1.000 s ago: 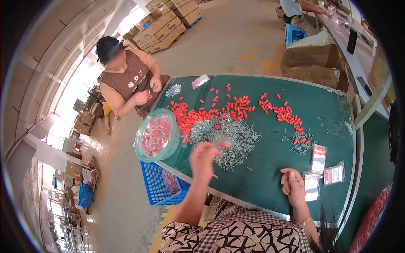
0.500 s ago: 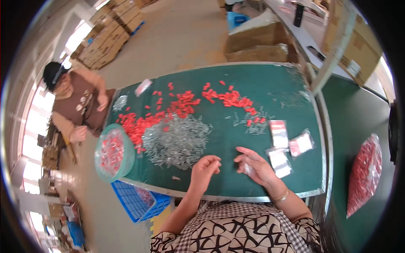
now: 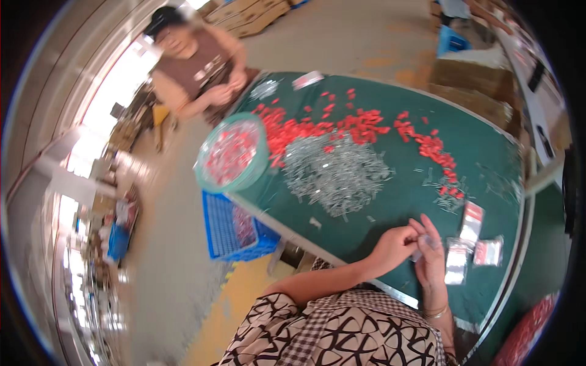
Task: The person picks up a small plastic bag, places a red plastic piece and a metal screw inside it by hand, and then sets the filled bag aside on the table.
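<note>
Near the front edge of the green table, my two hands are together. My right hand has its fingers raised and bent around a small clear plastic bag. Against it, my left hand is closed in a pinch at the bag; whatever lies between its fingertips is too small to make out. Farther left spreads a heap of thin silvery metal pins, with a band of small red plastic pieces behind it. Filled flat clear packets with red and white contents lie just right of my right hand.
A pale green bowl full of filled packets stands at the table's left edge, above a blue plastic basket. Across the left corner a co-worker holds both hands together. A large bag of red pieces shows at lower right.
My view has swung left, so the table appears farther right. My hands, apart before, have come together, the left fingers now at the small bag. The co-worker's hands have also come together.
</note>
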A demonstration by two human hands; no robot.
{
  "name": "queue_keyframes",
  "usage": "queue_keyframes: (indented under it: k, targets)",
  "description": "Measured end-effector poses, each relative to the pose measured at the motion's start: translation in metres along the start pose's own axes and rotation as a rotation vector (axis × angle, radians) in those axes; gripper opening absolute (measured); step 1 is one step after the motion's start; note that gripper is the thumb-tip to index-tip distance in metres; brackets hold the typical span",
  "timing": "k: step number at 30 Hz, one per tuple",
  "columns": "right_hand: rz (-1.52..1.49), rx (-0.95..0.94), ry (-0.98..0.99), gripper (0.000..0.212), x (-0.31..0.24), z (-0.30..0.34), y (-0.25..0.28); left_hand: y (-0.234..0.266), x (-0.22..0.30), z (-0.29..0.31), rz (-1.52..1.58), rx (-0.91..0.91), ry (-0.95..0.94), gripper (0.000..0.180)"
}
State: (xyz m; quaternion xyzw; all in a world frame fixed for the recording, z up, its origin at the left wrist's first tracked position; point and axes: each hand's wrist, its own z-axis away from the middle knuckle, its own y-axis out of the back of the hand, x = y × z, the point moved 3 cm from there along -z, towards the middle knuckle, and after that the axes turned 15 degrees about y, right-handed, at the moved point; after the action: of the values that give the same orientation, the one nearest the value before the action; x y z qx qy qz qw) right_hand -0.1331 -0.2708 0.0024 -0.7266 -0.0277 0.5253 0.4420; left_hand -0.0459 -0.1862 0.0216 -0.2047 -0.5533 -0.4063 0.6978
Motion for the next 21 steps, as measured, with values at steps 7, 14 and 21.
queue_keyframes:
  k: [7, 14, 21]
  targets:
    - [-0.103, 0.002, -0.134, 0.044, 0.016, -0.001, 0.01, 0.01, -0.017, 0.008, 0.046, 0.0, -0.003, 0.011]
    - [0.034, 0.055, -0.109, 0.036, 0.025, -0.003, 0.0, 0.028, -0.036, 0.015, 0.443, -0.057, 0.253, 0.015]
    - [0.409, 0.065, 0.126, 0.031, 0.012, 0.001, -0.002, 0.025, -0.041, 0.018, 0.446, 0.011, 0.173, 0.012]
